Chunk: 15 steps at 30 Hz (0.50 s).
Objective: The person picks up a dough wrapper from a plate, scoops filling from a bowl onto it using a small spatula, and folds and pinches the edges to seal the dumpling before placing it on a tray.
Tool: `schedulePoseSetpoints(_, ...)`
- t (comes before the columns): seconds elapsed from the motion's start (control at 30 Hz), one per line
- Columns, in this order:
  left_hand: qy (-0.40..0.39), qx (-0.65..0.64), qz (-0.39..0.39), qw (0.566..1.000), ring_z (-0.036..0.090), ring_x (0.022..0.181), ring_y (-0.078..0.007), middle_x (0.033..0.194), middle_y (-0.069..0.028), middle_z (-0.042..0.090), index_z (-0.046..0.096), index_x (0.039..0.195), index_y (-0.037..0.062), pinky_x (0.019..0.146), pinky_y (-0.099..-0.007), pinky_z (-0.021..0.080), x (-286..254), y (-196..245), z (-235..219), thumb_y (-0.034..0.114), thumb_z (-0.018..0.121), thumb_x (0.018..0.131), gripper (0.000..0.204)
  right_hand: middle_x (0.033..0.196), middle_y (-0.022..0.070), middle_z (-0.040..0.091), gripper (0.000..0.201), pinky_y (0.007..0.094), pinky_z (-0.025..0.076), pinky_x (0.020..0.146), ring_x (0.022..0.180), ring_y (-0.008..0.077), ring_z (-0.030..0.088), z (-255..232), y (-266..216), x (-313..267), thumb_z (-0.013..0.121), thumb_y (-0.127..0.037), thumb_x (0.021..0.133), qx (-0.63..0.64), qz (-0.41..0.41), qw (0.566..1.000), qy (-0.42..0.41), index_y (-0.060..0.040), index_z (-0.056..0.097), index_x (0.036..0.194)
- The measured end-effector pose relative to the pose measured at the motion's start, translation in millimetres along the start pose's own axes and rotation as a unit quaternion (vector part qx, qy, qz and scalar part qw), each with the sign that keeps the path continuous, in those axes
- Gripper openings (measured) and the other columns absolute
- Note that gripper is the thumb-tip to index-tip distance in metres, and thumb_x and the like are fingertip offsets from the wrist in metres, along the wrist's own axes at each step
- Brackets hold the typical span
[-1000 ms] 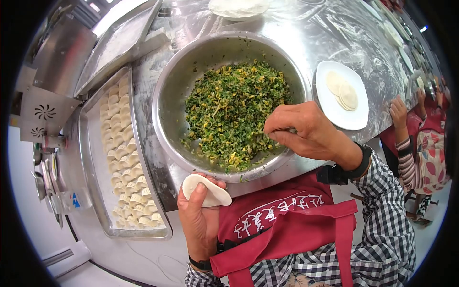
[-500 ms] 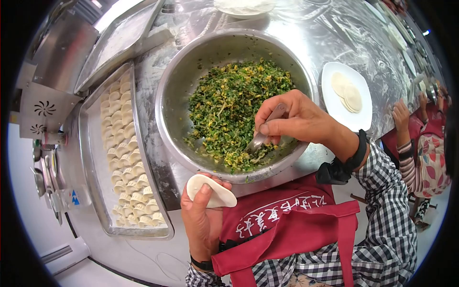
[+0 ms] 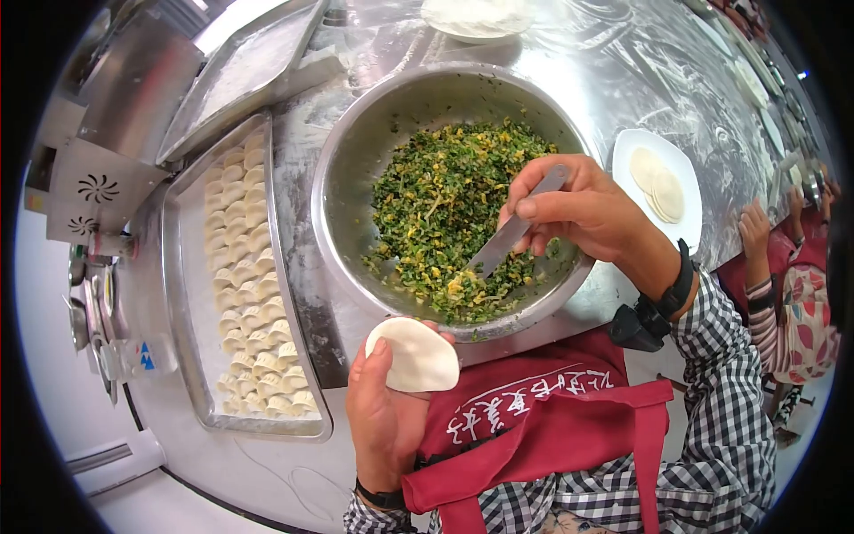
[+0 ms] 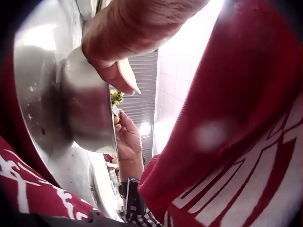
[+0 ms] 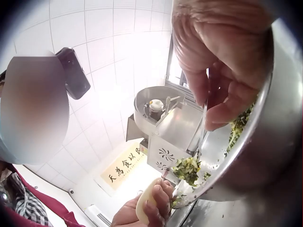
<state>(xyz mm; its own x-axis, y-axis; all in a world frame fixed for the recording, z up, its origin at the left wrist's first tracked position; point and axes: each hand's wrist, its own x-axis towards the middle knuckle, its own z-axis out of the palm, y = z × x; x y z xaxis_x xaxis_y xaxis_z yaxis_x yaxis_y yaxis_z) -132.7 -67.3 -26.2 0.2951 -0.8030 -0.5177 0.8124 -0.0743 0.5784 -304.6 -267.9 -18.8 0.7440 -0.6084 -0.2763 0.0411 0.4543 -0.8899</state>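
Observation:
My left hand (image 3: 384,414) holds a round white dumpling wrapper (image 3: 422,358) near the front rim of the big steel bowl (image 3: 327,227), its thumb on the wrapper's edge. My right hand (image 3: 583,212) pinches a metal spoon (image 3: 509,238) by its flat handle, over the near right side of the bowl. Chopped green and yellow filling (image 3: 436,191) lies in the bowl. In the right wrist view a clump of filling (image 5: 187,170) sits at the spoon's lower end, above the rim and close to the wrapper (image 5: 146,203).
To the left, a metal tray (image 3: 189,356) carries rows of folded dumplings (image 3: 253,311). A white plate (image 3: 685,233) with several wrappers (image 3: 663,191) lies right of the bowl. Behind it stands a dish of flour (image 3: 476,16). Another person's hand (image 3: 754,230) is at the right table edge.
The right hand has risen and turned from low in the filling, so the spoon now shows. The left hand still holds the wrapper, which appears a little farther right and tilted more toward the camera.

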Motion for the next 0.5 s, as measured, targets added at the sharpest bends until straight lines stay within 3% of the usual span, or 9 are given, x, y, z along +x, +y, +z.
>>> schedulePoseSetpoints(0.2, -0.017, 0.036, -0.027, 0.999, 0.051, 0.108, -0.0310, 0.118, -0.0188, 0.050, 0.040, 0.120, -0.0031, 0.085, -0.0457, 0.047, 5.1, 2.2, 20.8, 0.020, 0.041, 0.091, 0.037, 0.083, 0.0115, 0.063, 0.012, 0.0224, 0.052, 0.055, 0.066, 0.0142, 0.062, 19.7, -12.2, -28.8, 0.062, -0.006, 0.079, -0.020, -0.131, 0.991, 0.014, 0.0024, 0.059, 0.088)
schedulePoseSetpoints(0.27, -0.044, 0.006, -0.052, 0.998, 0.048, 0.113, -0.0318, 0.123, -0.0199, 0.046, 0.035, 0.125, -0.0052, 0.095, -0.0450, 0.040, 7.9, 2.9, 25.0, 0.022, 0.037, 0.092, 0.042, 0.085, 0.0122, 0.063, 0.012, 0.0215, 0.051, 0.057, 0.068, 0.0110, 0.061, 27.2, -10.5, -39.2, 0.061, -0.005, 0.080, -0.105, -0.185, 0.977, 0.008, 0.0033, 0.059, 0.089)
schedulePoseSetpoints(0.33, -0.075, 0.008, -0.060, 0.995, 0.045, 0.116, -0.0316, 0.127, -0.0203, 0.043, 0.033, 0.128, -0.0045, 0.099, -0.0425, 0.036, 9.2, 5.3, 30.2, 0.024, 0.034, 0.093, 0.045, 0.085, 0.0137, 0.063, 0.010, 0.0233, 0.050, 0.059, 0.068, 0.0147, 0.061, 34.9, -6.7, -44.8, 0.061, -0.003, 0.079, -0.120, -0.224, 0.967, -0.004, 0.0028, 0.060, 0.088)
schedulePoseSetpoints(0.37, -0.093, -0.008, -0.071, 0.993, 0.044, 0.116, -0.0313, 0.128, -0.0202, 0.042, 0.033, 0.128, -0.0044, 0.099, -0.0425, 0.036, 10.0, 5.3, 30.9, 0.024, 0.033, 0.094, 0.045, 0.084, 0.0146, 0.063, 0.010, 0.0246, 0.050, 0.059, 0.069, 0.0183, 0.062, 36.4, -5.5, -45.7, 0.062, -0.001, 0.077, -0.254, -0.327, 0.910, -0.027, 0.0020, 0.061, 0.087)
schedulePoseSetpoints(0.4, -0.111, -0.025, -0.082, 0.990, 0.044, 0.117, -0.0311, 0.129, -0.0201, 0.041, 0.032, 0.128, -0.0043, 0.099, -0.0424, 0.036, 10.7, 5.2, 31.3, 0.024, 0.033, 0.094, 0.044, 0.084, 0.0154, 0.063, 0.011, 0.0260, 0.050, 0.058, 0.070, 0.0219, 0.062, 38.5, -4.1, -46.8, 0.062, 0.001, 0.075, -0.380, -0.420, 0.823, -0.049, 0.0013, 0.062, 0.087)
schedulePoseSetpoints(0.43, -0.115, -0.027, -0.086, 0.989, 0.041, 0.119, -0.0307, 0.130, -0.0198, 0.039, 0.031, 0.129, -0.0042, 0.100, -0.0426, 0.035, 11.5, 4.3, 31.0, 0.024, 0.032, 0.094, 0.045, 0.085, 0.0157, 0.062, 0.014, 0.0290, 0.051, 0.058, 0.072, 0.0278, 0.062, 41.1, 1.4, -47.7, 0.064, 0.000, 0.069, -0.403, -0.456, 0.791, -0.062, 0.0013, 0.061, 0.083)
schedulePoseSetpoints(0.47, -0.115, -0.027, -0.086, 0.989, 0.041, 0.119, -0.0307, 0.130, -0.0198, 0.039, 0.031, 0.129, -0.0042, 0.100, -0.0426, 0.035, 12.0, 3.9, 30.6, 0.024, 0.032, 0.094, 0.045, 0.085, 0.0157, 0.062, 0.014, 0.0290, 0.051, 0.058, 0.072, 0.0278, 0.062, 41.9, 3.5, -48.3, 0.064, 0.000, 0.069, -0.402, -0.456, 0.791, -0.062, 0.0013, 0.061, 0.083)
schedulePoseSetpoints(0.5, -0.109, -0.030, -0.087, 0.990, 0.041, 0.120, -0.0306, 0.130, -0.0195, 0.039, 0.031, 0.129, -0.0042, 0.100, -0.0427, 0.035, 12.3, 3.7, 30.4, 0.024, 0.032, 0.094, 0.045, 0.085, 0.0154, 0.061, 0.014, 0.0297, 0.051, 0.058, 0.072, 0.0273, 0.062, 42.3, 4.7, -48.7, 0.064, -0.002, 0.068, -0.444, -0.492, 0.744, -0.089, 0.0019, 0.061, 0.081)
